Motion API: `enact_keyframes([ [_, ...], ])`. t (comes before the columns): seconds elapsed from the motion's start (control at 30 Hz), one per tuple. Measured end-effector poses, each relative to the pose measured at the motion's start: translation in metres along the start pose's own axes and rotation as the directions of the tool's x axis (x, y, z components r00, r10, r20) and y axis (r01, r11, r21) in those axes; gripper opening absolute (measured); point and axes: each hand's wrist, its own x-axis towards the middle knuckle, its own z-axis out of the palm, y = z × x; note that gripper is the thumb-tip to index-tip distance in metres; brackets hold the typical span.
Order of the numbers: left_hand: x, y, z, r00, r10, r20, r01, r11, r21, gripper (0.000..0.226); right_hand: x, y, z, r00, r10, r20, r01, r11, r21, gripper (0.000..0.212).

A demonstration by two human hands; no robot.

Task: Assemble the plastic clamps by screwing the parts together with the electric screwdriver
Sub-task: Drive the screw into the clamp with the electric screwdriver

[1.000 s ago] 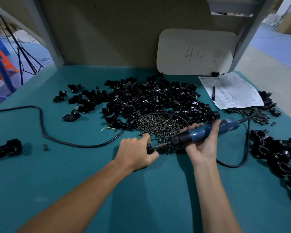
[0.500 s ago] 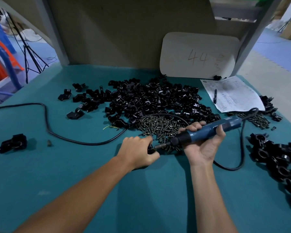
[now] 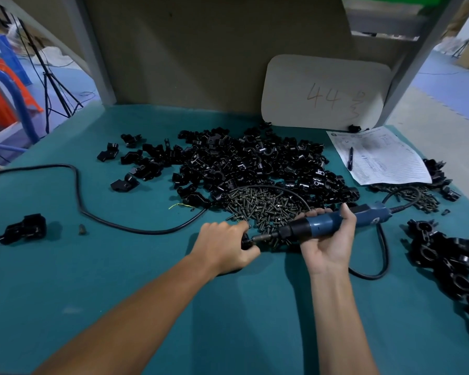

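Where the matte teal tabletop [image 3: 146,288] reaches its left edge, a lone blocky clamp [image 3: 22,228] of black plastic lies beside a small dull object [image 3: 81,229] too small to identify. A smooth black cable [image 3: 79,190] loops past them toward the centre. Farther right, glossy black plastic parts [image 3: 255,163] with curved saddles and flat tabs are scattered loosely, then heaped in a wide mound. Against its near edge lies a bristly pile of dark metal screws [image 3: 266,207].

Just in front of the screws, the left grip [image 3: 222,246] is curled round a small black clamp piece [image 3: 245,243], mostly hidden by the fingers, low over the tabletop. The thin steel bit [image 3: 266,236] of the electric screwdriver [image 3: 333,223] meets that piece from the right. The tool is cylindrical, black at the nose and blue behind, lying nearly level. The right grip [image 3: 328,244] is wrapped round its blue barrel, palm up. Its cord [image 3: 385,255] curls off behind the wrist.

Behind stands a rounded white board [image 3: 325,93] marked 44. A printed paper sheet [image 3: 385,161] carries a dark pen [image 3: 349,158]. A second scatter of screws [image 3: 417,198] follows, then a cluster of ring-shaped black clamps [image 3: 450,263] at the right edge.
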Motion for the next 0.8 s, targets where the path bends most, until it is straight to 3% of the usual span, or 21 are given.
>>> enact_keyframes([
  [0.8,-0.0006,0.0015,-0.0013,1.0,-0.009,-0.005,0.009,1.0,0.018,0.034,-0.0004,0.0003,0.0005,0.999,0.048,-0.021,-0.046,0.996,0.079,0.026],
])
